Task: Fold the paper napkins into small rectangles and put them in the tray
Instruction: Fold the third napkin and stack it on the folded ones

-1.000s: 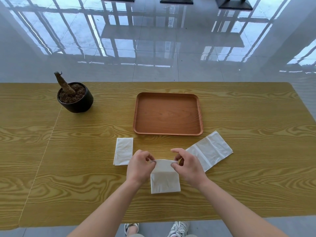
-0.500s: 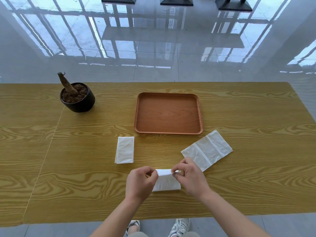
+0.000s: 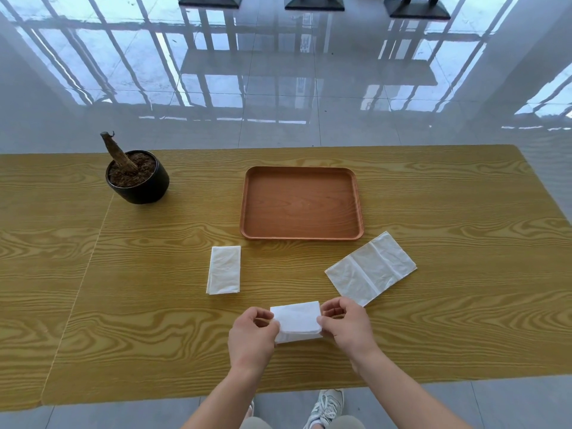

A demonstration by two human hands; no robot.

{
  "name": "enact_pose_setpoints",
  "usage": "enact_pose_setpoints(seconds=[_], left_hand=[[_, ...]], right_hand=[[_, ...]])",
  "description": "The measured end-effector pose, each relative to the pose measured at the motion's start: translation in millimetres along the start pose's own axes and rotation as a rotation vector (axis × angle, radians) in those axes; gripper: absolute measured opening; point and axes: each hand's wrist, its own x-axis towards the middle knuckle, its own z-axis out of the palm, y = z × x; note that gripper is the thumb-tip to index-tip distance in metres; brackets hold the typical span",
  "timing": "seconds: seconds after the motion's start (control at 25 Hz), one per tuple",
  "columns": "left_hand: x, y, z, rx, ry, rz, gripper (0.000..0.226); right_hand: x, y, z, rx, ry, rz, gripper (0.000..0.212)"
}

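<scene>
Table [image 3: 433, 320]: yellow wood grain, satin. Tray [image 3: 301, 235]: reddish wood, matt. Napkins [image 3: 223, 269]: crinkled white paper. Floor [image 3: 278, 88]: glossy tile. Pot [image 3: 145, 188]: black, glossy.

I can read no text, label, brand, number or sign anywhere in my head view; the folded napkin [image 3: 298, 320], the tray [image 3: 301, 237] and the black pot [image 3: 145, 191] show only plain surfaces
</scene>
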Motion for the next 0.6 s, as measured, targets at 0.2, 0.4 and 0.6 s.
enact_pose_setpoints(seconds=[0.2,0.4,0.6], left_hand=[[-6,-6,3,0.236,-0.003,0.100,0.010],[-10,-13,5,0.338,-0.013,0.150,0.014],[-9,-17,5,0.425,-0.030,0.178,0.010]], right_hand=[[3,4,-3,-0.147,0.003,-0.039,0.021],[4,6,-6,-0.418,0.002,-0.183,0.021],[1,10,-5,-0.572,-0.023,-0.289,0.021]])
